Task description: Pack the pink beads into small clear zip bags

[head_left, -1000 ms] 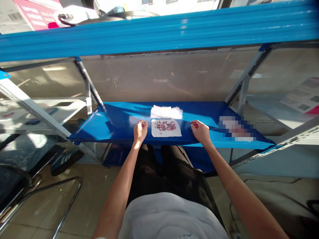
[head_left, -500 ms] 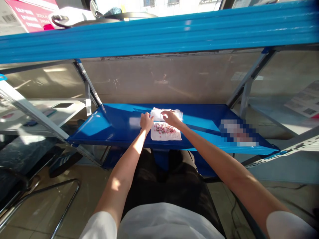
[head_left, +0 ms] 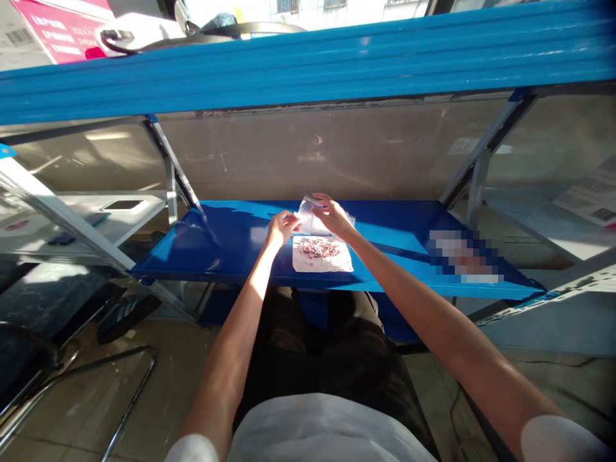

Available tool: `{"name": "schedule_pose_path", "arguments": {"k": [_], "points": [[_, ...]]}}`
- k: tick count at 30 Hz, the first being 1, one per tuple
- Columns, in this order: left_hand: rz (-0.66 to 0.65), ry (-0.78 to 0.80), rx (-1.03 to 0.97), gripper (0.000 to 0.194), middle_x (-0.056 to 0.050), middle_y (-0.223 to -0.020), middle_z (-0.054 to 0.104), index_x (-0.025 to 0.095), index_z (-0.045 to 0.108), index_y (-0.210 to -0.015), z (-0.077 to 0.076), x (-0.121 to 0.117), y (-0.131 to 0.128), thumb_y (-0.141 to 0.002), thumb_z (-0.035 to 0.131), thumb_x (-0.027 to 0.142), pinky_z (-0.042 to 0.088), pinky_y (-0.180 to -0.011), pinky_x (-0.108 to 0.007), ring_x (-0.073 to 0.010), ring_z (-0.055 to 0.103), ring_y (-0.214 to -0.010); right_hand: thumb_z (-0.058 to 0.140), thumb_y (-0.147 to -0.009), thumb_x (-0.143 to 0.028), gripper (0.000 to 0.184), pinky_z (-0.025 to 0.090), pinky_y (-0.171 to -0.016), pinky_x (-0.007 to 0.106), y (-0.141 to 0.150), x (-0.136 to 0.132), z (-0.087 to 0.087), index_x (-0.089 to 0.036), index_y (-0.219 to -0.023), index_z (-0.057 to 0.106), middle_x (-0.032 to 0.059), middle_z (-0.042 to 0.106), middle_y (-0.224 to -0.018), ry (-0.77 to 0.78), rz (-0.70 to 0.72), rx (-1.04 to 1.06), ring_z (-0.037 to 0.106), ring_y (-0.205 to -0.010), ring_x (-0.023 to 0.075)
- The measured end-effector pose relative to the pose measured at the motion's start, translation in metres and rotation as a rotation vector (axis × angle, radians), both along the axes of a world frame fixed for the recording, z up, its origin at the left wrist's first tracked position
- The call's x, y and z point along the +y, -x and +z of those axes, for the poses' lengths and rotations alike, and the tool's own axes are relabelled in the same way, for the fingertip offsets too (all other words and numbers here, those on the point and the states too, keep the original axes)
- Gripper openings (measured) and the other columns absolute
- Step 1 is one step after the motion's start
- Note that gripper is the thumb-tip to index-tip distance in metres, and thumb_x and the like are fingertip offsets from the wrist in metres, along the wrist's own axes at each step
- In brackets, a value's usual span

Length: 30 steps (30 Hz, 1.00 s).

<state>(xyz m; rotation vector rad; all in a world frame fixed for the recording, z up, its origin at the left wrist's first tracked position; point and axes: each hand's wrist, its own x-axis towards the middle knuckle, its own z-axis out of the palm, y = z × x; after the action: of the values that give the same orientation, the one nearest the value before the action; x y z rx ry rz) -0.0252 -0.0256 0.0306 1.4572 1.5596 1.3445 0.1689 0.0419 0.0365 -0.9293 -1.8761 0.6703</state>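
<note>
A small clear plastic bag is raised between my two hands, tilted above the blue shelf. My left hand pinches its lower left edge with thumb and fingers. At the bag's right side is my right hand, its fingers curled around the upper edge. More clear bags lie flat beneath, partly hidden by the right hand. Just in front of the hands, a white sheet bears a heap of small pink and dark pieces, too small to name.
The blue shelf sits between grey metal posts, below a thick blue upper beam. A pixelated patch covers something at the shelf's right. A metal-framed chair stands at lower left. White side tables flank the shelf.
The bag has come up off the stack and now stands tilted between my hands. My left hand shifted slightly left and up; my right hand rose a little.
</note>
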Motion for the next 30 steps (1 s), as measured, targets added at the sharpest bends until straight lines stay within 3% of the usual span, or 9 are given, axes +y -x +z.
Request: {"name": "schedule_pose_path", "arguments": {"k": [2,5,8,11,15,20,24,28,30], "points": [[-0.075,-0.004,-0.029,0.009,-0.006,-0.082,0.078,0.018,0.063,-0.094,0.003,-0.015,0.002,-0.097,0.068,0.025,0.054,-0.064,-0.027,-0.0188,0.076,-0.073,0.067,-0.09,-0.04,0.044,0.061,-0.074,0.035,-0.003,-0.014,0.008,-0.023,-0.13,0.068,0.0099,0.076,-0.114,0.068,0.107,0.062,0.072,-0.09,0.0233],[-0.058,-0.048,-0.1,0.012,-0.007,-0.085,0.078,0.018,0.064,-0.101,0.003,-0.04,-0.002,-0.1,0.066,0.03,0.056,-0.063,-0.028,-0.0191,0.076,-0.073,0.072,-0.085,-0.039,0.027,0.058,-0.06,0.03,-0.006,-0.038,0.014,-0.022,-0.107,0.068,0.0044,0.073,-0.086,0.154,0.118,0.18,0.071,-0.076,0.0206],[-0.064,-0.056,-0.232,0.026,-0.008,-0.095,0.078,0.019,0.062,-0.118,0.0,-0.065,-0.014,-0.099,0.067,0.036,0.062,-0.068,-0.032,-0.0206,0.078,-0.077,0.076,-0.083,-0.04,0.025,0.061,-0.061,0.032,-0.009,-0.062,0.013,-0.024,-0.098,0.067,0.002,0.07,-0.08,0.227,0.075,0.311,0.073,-0.072,0.0201],[-0.121,-0.063,-0.318,0.045,-0.005,-0.097,0.076,0.02,0.058,-0.13,-0.006,-0.081,-0.025,-0.09,0.077,0.027,0.065,-0.076,-0.034,-0.0195,0.077,-0.082,0.081,-0.08,-0.044,0.029,0.065,-0.066,0.035,-0.014,-0.081,0.008,-0.024,-0.095,0.067,0.0019,0.072,-0.082,0.268,0.068,0.403,0.075,-0.072,0.0205],[-0.127,-0.057,-0.365,0.05,-0.001,-0.088,0.072,0.019,0.062,-0.13,-0.01,-0.088,-0.029,-0.083,0.08,0.019,0.064,-0.078,-0.031,-0.0149,0.074,-0.076,0.09,-0.073,-0.049,0.038,0.065,-0.066,0.036,-0.027,-0.095,0.0,-0.022,-0.087,0.067,0.0032,0.074,-0.078,0.364,0.084,0.457,0.076,-0.074,0.0225],[-0.223,0.013,-0.365,0.05,-0.003,-0.085,0.074,0.015,0.067,-0.127,-0.006,-0.088,-0.019,-0.082,0.085,0.026,0.062,-0.076,-0.03,-0.0174,0.075,-0.076,0.097,-0.063,-0.056,0.05,0.066,-0.069,0.038,-0.047,-0.102,-0.012,-0.019,-0.079,0.068,0.0071,0.076,-0.073,0.495,0.106,0.462,0.075,-0.067,0.0225],[-0.129,-0.04,-0.053,0.046,-0.01,-0.102,0.078,0.017,0.068,-0.129,0.007,-0.094,-0.017,-0.087,0.082,0.029,0.064,-0.08,-0.036,-0.0234,0.078,-0.088,0.096,-0.063,-0.059,0.05,0.062,-0.065,0.035,-0.057,-0.108,-0.015,-0.02,-0.078,0.068,0.0069,0.076,-0.071,0.484,0.057,0.432,0.073,-0.064,0.0212],[-0.045,-0.314,0.541,0.054,-0.014,-0.145,0.067,0.023,0.067,-0.138,0.023,-0.107,-0.031,-0.087,0.084,0.03,0.051,-0.116,-0.047,-0.0325,0.063,-0.137,0.091,-0.071,-0.055,0.042,0.057,-0.061,0.031,-0.054,-0.119,-0.008,-0.02,-0.08,0.069,0.0061,0.076,-0.072,0.443,0.07,0.353,0.07,-0.065,0.0191],[-0.051,-0.362,0.722,0.061,-0.014,-0.153,0.063,0.024,0.061,-0.146,0.025,-0.112,-0.041,-0.09,0.082,0.035,0.042,-0.124,-0.049,-0.0333,0.054,-0.148,0.088,-0.075,-0.054,0.039,0.053,-0.058,0.03,-0.048,-0.125,-0.006,-0.021,-0.08,0.069,0.0051,0.075,-0.072,0.433,0.104,0.321,0.068,-0.066,0.0187]]}}
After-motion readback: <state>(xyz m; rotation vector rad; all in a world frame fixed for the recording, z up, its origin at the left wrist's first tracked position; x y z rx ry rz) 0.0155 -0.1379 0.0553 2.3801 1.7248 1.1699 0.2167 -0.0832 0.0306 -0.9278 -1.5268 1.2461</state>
